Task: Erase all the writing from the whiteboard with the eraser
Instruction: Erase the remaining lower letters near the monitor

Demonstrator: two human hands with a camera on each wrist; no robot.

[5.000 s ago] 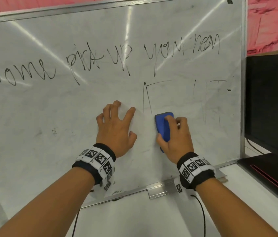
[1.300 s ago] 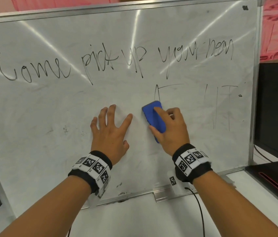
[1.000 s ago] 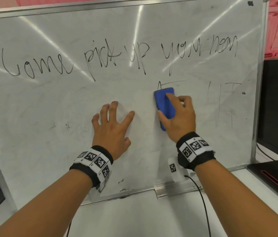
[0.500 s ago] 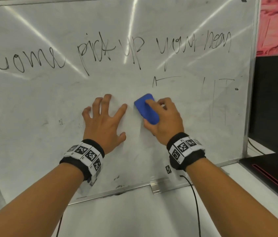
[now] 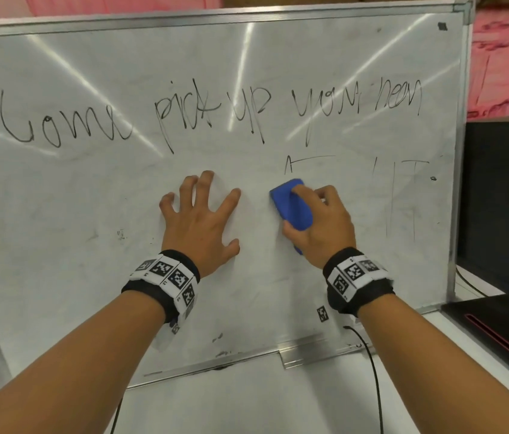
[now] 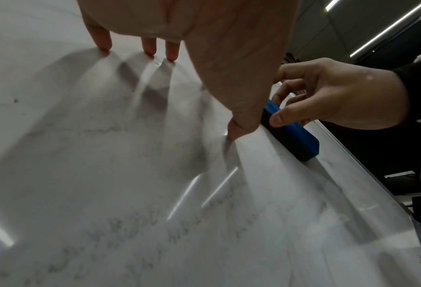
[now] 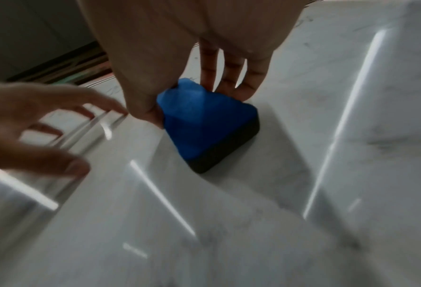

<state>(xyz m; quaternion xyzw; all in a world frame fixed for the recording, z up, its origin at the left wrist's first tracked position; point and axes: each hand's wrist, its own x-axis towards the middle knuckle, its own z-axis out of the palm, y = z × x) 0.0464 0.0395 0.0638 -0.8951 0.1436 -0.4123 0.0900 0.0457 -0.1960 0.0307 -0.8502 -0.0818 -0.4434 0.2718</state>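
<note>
I hold the blue eraser (image 5: 290, 203) in my right hand (image 5: 320, 227), thumb on one long side and fingers curled over the other, with its dark felt face flat against the whiteboard (image 5: 59, 214). My left hand (image 5: 200, 220) is spread open, fingertips and palm pressed on the board just left of the eraser — it grips nothing, it only steadies the board.

To do this stroke well, I think I should keep the felt fully flat, not tipped on one edge, and press evenly while I wipe in long overlapping passes. The board leans on a tray and may shift, so the left hand should push against it whenever the right one rubs.

The writing lies mostly away from my grip. Just above the eraser is a small remaining mark (image 5: 308, 161), almost touching its upper end. To the right, near the frame, faint vertical strokes (image 5: 403, 198) remain. The long line of words (image 5: 209, 117) runs across the board well above both hands, not yet touched — most of the work is there, I judge.
</note>
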